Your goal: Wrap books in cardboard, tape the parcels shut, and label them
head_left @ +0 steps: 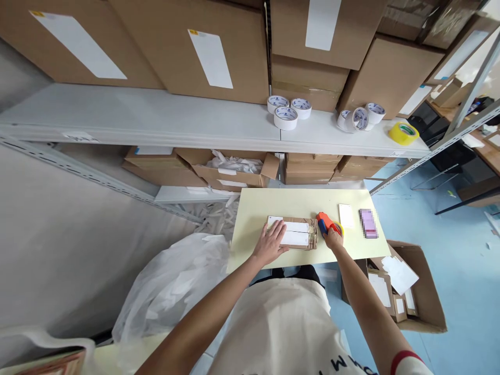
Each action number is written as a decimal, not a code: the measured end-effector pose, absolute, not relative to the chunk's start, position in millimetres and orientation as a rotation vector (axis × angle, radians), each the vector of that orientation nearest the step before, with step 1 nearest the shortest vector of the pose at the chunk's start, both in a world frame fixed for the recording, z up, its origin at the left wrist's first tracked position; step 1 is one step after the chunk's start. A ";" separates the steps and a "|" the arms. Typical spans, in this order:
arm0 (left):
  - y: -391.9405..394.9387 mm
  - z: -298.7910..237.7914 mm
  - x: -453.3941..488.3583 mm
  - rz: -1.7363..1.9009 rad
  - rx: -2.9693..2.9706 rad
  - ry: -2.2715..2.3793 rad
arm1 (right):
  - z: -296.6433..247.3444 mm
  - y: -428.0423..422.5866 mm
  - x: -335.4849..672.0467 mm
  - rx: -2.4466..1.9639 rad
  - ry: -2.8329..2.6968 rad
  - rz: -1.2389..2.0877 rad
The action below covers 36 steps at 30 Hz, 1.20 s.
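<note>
A small cardboard box with white labels and clear tape at its right end lies on the pale yellow table. My left hand rests on the left part of this box with its fingers stretched out. An orange and blue tape dispenser with a yellow roll is in my right hand, whose fingers are wrapped round it. The front of the dispenser is close to the box's right end; whether they touch I cannot tell.
A white card and a purple, blurred item lie at the table's right. Beyond stands a grey shelf with tape rolls, a yellow roll and large cartons. An open carton of boxes sits at right, a plastic bag at left.
</note>
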State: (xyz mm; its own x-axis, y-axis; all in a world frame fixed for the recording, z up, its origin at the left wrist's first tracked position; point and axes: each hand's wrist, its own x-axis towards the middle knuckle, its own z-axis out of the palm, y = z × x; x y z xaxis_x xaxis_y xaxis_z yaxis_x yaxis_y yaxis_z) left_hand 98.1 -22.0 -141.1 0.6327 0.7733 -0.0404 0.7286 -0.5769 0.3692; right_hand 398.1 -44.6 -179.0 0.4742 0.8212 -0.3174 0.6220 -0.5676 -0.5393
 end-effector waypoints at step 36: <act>1.9 -103.6 147.1 0.700 0.374 0.848 | -54.5 -10.9 371.6 -1.766 -1.849 0.973</act>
